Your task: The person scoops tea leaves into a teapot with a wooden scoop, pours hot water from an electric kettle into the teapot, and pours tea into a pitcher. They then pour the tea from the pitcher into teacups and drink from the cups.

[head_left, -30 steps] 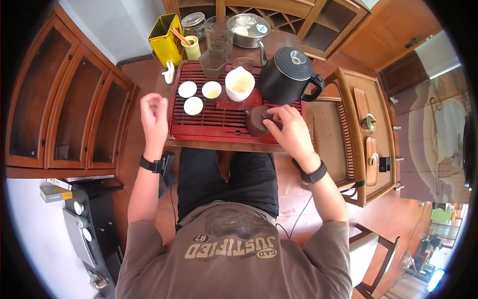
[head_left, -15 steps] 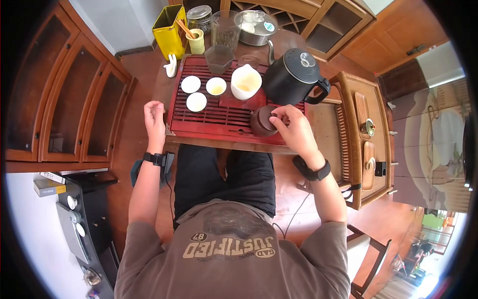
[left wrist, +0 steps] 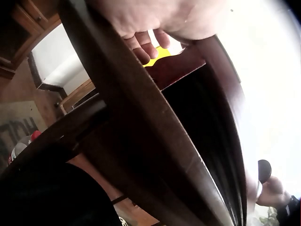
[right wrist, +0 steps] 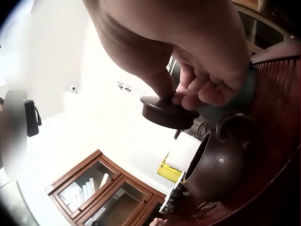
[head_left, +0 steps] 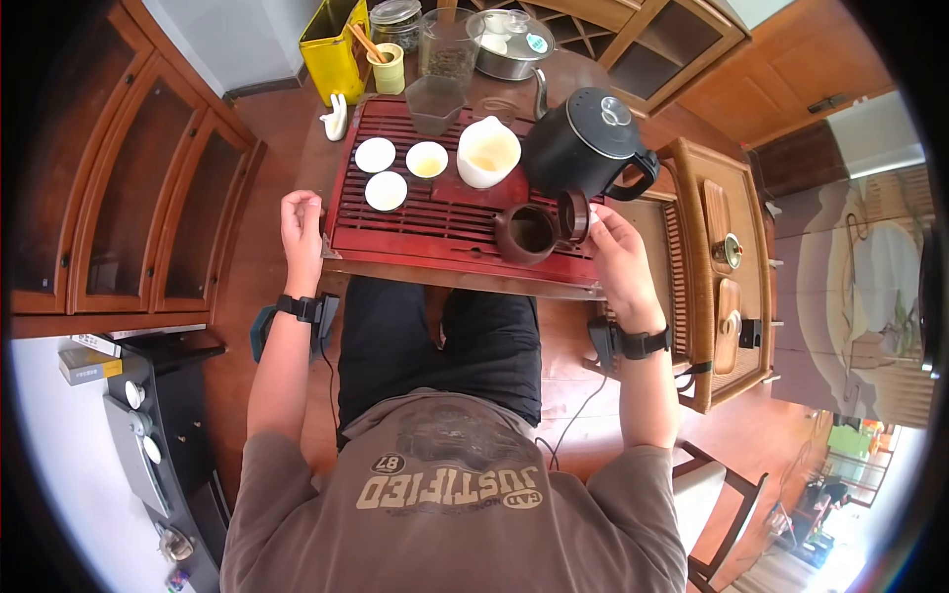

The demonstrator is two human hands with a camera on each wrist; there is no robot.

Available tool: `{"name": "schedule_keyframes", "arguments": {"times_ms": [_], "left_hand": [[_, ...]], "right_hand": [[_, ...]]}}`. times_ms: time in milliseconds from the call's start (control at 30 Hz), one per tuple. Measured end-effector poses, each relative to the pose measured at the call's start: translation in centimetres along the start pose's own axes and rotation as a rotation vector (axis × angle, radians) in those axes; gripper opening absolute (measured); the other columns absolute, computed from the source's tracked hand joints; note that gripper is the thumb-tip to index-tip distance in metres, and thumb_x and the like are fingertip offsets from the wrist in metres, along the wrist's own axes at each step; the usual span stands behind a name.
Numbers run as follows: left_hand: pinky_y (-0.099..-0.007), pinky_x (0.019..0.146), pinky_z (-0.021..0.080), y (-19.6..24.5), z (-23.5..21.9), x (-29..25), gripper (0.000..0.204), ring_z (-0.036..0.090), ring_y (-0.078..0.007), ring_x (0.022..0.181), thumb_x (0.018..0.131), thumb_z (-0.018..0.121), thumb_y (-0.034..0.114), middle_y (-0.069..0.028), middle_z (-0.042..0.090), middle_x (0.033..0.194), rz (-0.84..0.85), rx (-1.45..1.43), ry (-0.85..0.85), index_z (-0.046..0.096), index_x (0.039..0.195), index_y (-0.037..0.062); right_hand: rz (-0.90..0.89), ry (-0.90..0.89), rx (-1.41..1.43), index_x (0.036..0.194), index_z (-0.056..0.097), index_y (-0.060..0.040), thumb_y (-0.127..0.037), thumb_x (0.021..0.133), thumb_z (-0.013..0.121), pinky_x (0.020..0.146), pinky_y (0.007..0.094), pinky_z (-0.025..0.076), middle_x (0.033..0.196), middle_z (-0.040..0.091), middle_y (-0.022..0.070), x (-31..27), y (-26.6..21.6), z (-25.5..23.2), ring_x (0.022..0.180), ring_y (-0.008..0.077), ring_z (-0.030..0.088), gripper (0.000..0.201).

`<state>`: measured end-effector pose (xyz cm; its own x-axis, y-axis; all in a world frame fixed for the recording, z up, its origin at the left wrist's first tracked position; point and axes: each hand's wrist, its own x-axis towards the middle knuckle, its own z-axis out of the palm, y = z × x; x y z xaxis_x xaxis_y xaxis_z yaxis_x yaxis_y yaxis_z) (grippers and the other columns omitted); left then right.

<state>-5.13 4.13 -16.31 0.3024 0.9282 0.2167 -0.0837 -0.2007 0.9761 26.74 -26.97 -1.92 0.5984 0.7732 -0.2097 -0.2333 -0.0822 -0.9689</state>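
Observation:
My right hand (head_left: 625, 259) pinches the knob of a dark brown teapot lid (right wrist: 165, 114), holding the lid tilted up beside the pot. The brown teapot (head_left: 509, 249) stands uncovered near the front right of the red slatted tea tray (head_left: 395, 239), its opening showing. In the right wrist view the lid is apart from the teapot (right wrist: 218, 167), above its rim. My left hand (head_left: 301, 235) hangs by the tray's left front corner, fingers loosely curled and holding nothing. Farther back on the tray stand three small white cups (head_left: 386, 192) and a white pitcher (head_left: 488, 170) with pale yellow liquid.
A black kettle (head_left: 578, 148) stands right behind the teapot. Along the back are a hexagonal clear cup (head_left: 434, 107), a yellow tin (head_left: 331, 59), a tool holder (head_left: 388, 71), jars and a lidded pot (head_left: 509, 54). A white figurine (head_left: 336, 119) stands left of the tray.
My right hand has lifted the lid off the teapot and moved it to the right, tilting it up, so the pot's inside now shows. My left hand has stayed nearly in place.

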Motion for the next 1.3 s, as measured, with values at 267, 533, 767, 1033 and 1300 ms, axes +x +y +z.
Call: {"name": "schedule_keyframes", "arguments": {"times_ms": [267,533,767,1033,1300], "left_hand": [[-0.0264,0.087,0.048,-0.3,-0.3,0.1,0.013,0.056,-0.0098,0.092,0.108,0.059,0.015,-0.0013,0.06,0.106,0.015,-0.009,-0.016,0.057,0.116,0.0051],[-0.0262,0.086,0.045,0.0,0.0,0.0,0.01,0.054,-0.0107,0.089,0.108,0.057,0.016,-0.0022,0.06,0.102,0.007,-0.013,-0.005,0.056,0.111,0.0068],[-0.0259,0.084,0.048,-0.6,-0.2,0.1,0.01,0.057,-0.0096,0.09,0.107,0.059,0.013,-0.002,0.062,0.104,0.02,-0.049,-0.001,0.057,0.114,0.0052],[-0.0254,0.081,0.049,0.7,0.3,-0.2,0.008,0.057,-0.0089,0.088,0.107,0.06,0.013,0.0002,0.06,0.097,0.008,-0.027,0.012,0.057,0.11,0.0056],[-0.0242,0.075,0.043,1.3,0.2,0.2,0.014,0.052,-0.0085,0.081,0.11,0.054,0.018,-0.0011,0.061,0.094,-0.087,-0.077,-0.024,0.056,0.101,0.0072]], "right_hand": [[-0.068,0.09,0.135,0.123,0.066,-0.0001,-0.014,0.107,0.061,0.08,0.0227,0.047,0.096,0.067,-0.002,-0.6,0.0,-2.2,0.086,0.0054,0.058,0.021],[-0.191,0.249,-0.642,0.11,0.072,0.0007,-0.015,0.098,0.073,0.081,0.0269,0.051,0.095,0.07,0.0054,-1.0,0.2,-3.1,0.084,0.0124,0.063,0.019],[-0.456,0.204,-1.118,0.098,0.073,-0.0017,-0.015,0.089,0.077,0.079,0.0411,0.05,0.084,0.062,0.0109,0.0,0.6,-2.6,0.083,0.0299,0.059,0.017],[-0.583,0.175,-1.233,0.094,0.073,-0.0031,-0.01,0.085,0.078,0.08,0.0421,0.051,0.087,0.064,0.0114,0.5,1.4,-2.1,0.087,0.0319,0.061,0.013],[-0.44,0.369,-0.954,0.08,0.059,0.0016,-0.021,0.102,0.068,0.061,0.0414,0.043,0.067,0.05,0.0148,-0.2,0.7,-1.5,0.062,0.028,0.048,0.033]]}}
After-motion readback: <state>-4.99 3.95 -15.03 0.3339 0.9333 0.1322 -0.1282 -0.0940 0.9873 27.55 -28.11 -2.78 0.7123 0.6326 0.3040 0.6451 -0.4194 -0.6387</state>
